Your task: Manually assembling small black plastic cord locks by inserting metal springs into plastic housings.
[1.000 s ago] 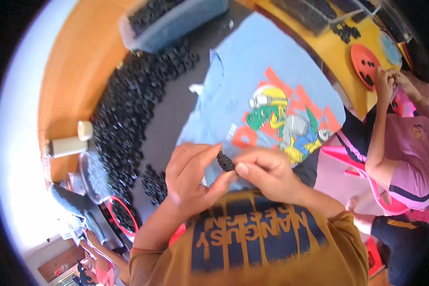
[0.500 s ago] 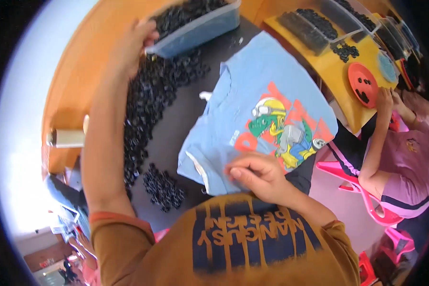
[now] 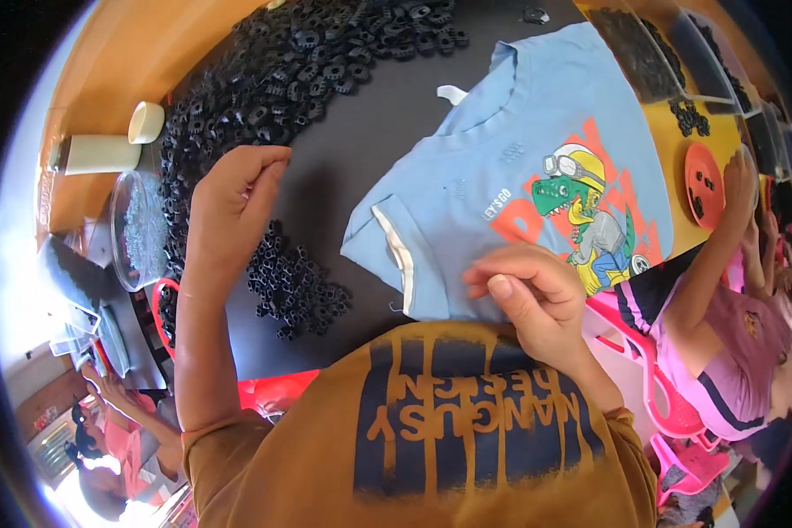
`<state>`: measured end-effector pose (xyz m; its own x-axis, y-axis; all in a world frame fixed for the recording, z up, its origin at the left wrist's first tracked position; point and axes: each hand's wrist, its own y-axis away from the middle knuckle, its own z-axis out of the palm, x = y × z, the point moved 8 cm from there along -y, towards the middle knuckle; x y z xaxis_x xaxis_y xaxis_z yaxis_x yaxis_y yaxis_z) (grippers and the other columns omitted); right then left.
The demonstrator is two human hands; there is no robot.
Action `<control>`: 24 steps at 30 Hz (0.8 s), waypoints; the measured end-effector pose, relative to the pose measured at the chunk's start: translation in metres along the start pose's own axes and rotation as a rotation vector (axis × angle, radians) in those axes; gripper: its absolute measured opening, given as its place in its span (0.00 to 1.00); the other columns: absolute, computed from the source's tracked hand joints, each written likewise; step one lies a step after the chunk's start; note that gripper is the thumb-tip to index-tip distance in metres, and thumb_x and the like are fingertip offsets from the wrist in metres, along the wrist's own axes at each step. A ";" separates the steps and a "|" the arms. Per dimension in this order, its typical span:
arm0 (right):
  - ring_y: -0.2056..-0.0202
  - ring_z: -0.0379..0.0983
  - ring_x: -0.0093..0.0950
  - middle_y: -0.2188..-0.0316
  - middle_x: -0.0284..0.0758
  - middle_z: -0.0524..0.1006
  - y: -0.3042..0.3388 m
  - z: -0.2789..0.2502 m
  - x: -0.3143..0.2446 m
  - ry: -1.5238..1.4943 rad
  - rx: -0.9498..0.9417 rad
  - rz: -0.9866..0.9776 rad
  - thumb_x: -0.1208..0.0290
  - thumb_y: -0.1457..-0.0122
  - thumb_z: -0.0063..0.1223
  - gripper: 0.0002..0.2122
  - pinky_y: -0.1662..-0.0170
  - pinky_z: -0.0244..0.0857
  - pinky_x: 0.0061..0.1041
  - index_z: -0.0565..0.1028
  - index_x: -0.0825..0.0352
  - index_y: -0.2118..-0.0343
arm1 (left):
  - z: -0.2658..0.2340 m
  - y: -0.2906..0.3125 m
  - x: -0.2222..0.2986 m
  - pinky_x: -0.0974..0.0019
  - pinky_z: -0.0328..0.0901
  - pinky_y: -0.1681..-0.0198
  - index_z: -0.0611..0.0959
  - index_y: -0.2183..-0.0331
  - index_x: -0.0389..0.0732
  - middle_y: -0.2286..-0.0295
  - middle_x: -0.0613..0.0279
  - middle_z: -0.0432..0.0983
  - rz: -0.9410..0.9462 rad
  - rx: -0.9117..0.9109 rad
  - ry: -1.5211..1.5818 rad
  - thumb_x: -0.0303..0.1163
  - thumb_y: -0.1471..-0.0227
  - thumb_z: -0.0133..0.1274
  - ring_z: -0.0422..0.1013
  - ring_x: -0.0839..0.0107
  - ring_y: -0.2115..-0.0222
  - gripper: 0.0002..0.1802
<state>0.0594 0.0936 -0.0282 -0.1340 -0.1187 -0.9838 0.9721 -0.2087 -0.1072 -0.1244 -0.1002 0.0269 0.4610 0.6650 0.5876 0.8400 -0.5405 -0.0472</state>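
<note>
My left hand (image 3: 238,198) hovers at the edge of a big heap of black plastic pieces (image 3: 317,53). Its fingers and thumb are drawn together; whatever they hold, if anything, is hidden. Just beyond its wrist, to the right, lies a smaller pile of little black parts (image 3: 295,286). A light blue T-shirt (image 3: 466,211) with a cartoon crocodile print is spread on the dark tabletop (image 3: 370,141). Over the shirt's near edge, my right hand (image 3: 541,295) is held closed, thumb against curled fingers. I cannot make out anything in it.
On the left are a cream cylinder (image 3: 101,154), a small white ring-shaped piece (image 3: 146,122) and a clear round dish (image 3: 139,231) of bluish bits. At right, a co-worker's arm (image 3: 722,238) reaches toward a red plate (image 3: 704,185) beside clear tubs (image 3: 642,57). Pink chairs (image 3: 669,400) stand close by.
My left hand has come back from the clear tub toward me, over the heap's near part. That tub has left the view. My right hand stays over the shirt, still closed.
</note>
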 end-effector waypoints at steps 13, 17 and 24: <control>0.70 0.72 0.25 0.70 0.37 0.77 0.001 0.003 -0.003 0.019 0.033 -0.025 0.79 0.45 0.52 0.05 0.67 0.64 0.21 0.75 0.72 0.66 | 0.029 -0.045 0.006 0.62 0.66 0.66 0.76 0.63 0.38 0.67 0.54 0.72 0.293 0.117 -0.470 0.30 0.53 0.52 0.70 0.56 0.68 0.12; 0.71 0.72 0.25 0.72 0.36 0.77 0.002 0.000 -0.002 0.009 0.041 -0.012 0.79 0.46 0.53 0.04 0.68 0.64 0.21 0.75 0.71 0.67 | 0.031 -0.046 0.011 0.58 0.66 0.69 0.76 0.66 0.41 0.70 0.56 0.70 0.352 0.133 -0.519 0.32 0.53 0.52 0.70 0.54 0.72 0.09; 0.71 0.72 0.24 0.70 0.38 0.76 0.000 -0.005 0.001 0.102 -0.012 -0.008 0.81 0.45 0.49 0.05 0.68 0.65 0.21 0.75 0.73 0.67 | 0.037 -0.045 0.023 0.55 0.65 0.69 0.76 0.68 0.41 0.70 0.56 0.72 0.408 0.070 -0.647 0.29 0.52 0.49 0.70 0.52 0.72 0.06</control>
<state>0.0601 0.0981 -0.0297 -0.1216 -0.0174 -0.9924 0.9734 -0.1974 -0.1158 -0.1408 -0.0418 0.0126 0.7958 0.6007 -0.0765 0.5737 -0.7884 -0.2221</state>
